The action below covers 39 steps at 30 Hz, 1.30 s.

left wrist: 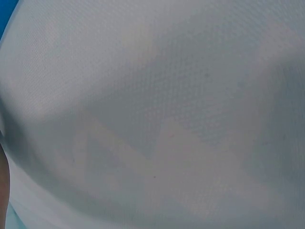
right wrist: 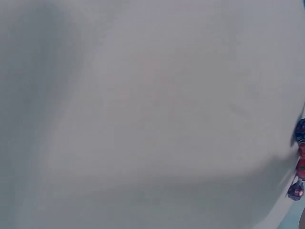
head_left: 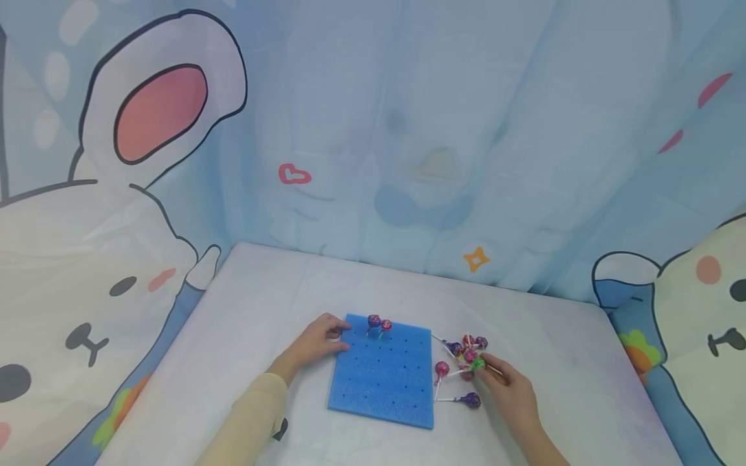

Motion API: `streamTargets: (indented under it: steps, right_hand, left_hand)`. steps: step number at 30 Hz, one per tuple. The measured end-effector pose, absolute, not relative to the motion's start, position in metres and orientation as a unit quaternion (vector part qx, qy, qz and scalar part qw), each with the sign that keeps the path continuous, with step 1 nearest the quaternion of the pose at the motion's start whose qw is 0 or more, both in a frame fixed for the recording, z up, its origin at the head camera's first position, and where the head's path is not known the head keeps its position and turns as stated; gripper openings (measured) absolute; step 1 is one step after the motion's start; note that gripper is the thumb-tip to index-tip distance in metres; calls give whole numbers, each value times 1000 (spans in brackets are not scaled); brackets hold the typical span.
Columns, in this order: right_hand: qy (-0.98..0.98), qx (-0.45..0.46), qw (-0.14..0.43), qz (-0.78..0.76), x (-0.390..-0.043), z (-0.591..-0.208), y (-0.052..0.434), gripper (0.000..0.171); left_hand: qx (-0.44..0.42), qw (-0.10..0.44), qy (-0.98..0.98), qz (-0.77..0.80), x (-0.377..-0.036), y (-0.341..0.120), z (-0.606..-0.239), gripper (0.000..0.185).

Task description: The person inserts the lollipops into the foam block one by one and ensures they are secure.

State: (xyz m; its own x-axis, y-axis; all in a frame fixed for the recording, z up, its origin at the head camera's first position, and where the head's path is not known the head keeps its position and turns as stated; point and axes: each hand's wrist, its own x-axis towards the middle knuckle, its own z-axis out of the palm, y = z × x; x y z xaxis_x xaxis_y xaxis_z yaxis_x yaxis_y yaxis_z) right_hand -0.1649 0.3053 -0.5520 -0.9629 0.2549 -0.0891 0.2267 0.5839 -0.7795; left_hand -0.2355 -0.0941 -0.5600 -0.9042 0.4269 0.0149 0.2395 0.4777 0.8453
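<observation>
A blue foam board (head_left: pixel 384 375) dotted with small holes lies on the table, and two lollipops (head_left: pixel 374 320) stand upright near its far edge. My left hand (head_left: pixel 317 340) touches the board's left edge, thumb and fingers spread apart. To the right of the board, my right hand (head_left: pixel 513 391) pinches a green-wrapped lollipop (head_left: pixel 478 364) by its head, its white stick pointing left. Around it lie a pink lollipop (head_left: pixel 441 369), a purple lollipop (head_left: pixel 471 400) and a small pile of several others (head_left: pixel 469 341). Wrapped lollipop heads (right wrist: pixel 300 167) show at the right wrist view's edge.
A white cloth covers the table (head_left: pixel 280 285). Behind it hangs a light blue curtain (head_left: pixel 350 129) printed with cartoon animals, which also closes in both sides. The left wrist view shows mostly white tabletop (left wrist: pixel 143 95).
</observation>
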Motion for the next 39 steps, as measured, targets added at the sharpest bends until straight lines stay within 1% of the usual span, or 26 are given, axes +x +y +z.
streamTargets:
  steps: [8,18,23,32,36,39]
  right_hand:
    - [-880,-116,26,460,-173,-534,293,48]
    - [-860,-101,41,499,-186,-522,280,52]
    - [-852,-92,40,513,-192,-518,270,50]
    - [-840,-75,31,537,-203,-511,247,40]
    - [-839,-71,31,538,-208,-512,238,39]
    - [-831,-52,38,552,-211,-513,233,39]
  left_hand:
    - [184,104,853,476,-237,-94,-562,42]
    - [187,102,854,475,-237,-94,-563,42]
    - [186,103,856,471,-238,-95,-564,42]
    - [190,100,853,476,-239,-95,-565,43]
    - [191,101,851,478,-239,-95,-565,43]
    - [192,101,852,477,-239,-95,-564,43]
